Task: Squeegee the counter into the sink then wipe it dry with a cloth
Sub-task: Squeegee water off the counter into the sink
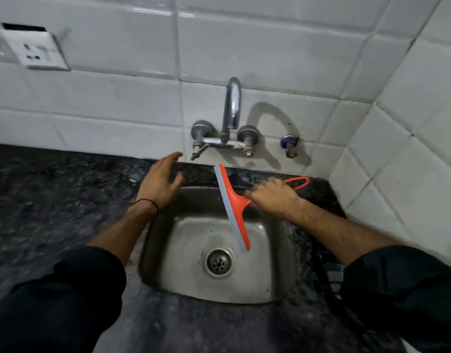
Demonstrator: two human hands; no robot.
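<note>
An orange squeegee (234, 208) with a grey rubber blade hangs over the steel sink (277, 253), its blade running from the back rim toward the drain. My right hand (275, 196) is closed on its handle at the sink's back right, and the handle's orange loop sticks out behind the hand. My left hand (161, 183) hovers open with fingers spread over the sink's back left corner, below the left tap handle. The dark speckled counter (53, 200) surrounds the sink. No cloth is in view.
A chrome wall tap (232, 108) with two handles juts out above the sink. A small blue-handled valve (290, 145) is on the wall to its right. A white socket plate (33, 50) is at upper left. Tiled walls close the back and right.
</note>
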